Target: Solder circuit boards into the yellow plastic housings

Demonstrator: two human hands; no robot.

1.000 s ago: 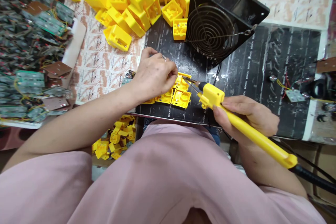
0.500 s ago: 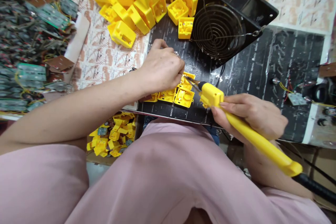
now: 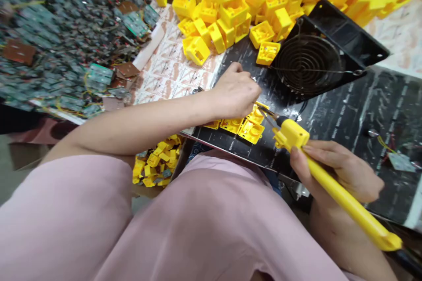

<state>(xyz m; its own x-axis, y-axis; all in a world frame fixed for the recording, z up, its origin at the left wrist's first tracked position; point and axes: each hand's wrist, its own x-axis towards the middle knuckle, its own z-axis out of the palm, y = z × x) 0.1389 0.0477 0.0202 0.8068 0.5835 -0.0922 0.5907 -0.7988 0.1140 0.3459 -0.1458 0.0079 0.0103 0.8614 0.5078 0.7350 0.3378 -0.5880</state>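
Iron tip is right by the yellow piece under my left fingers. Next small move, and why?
Probably ease the tip of the soldering iron the last bit onto the yellow housing under the left hand on the black mat. The right hand grips the iron, its tip lies close beside that hand, and contact cannot be told.

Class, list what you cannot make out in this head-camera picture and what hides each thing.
Head view:
- What the left hand pinches above the yellow plastic housings: hidden by its fingers.
- In the right hand, the yellow-handled soldering iron: tip contact behind left hand; cable cut off at the corner.
- The heap of green circuit boards: blurred, parts too small.
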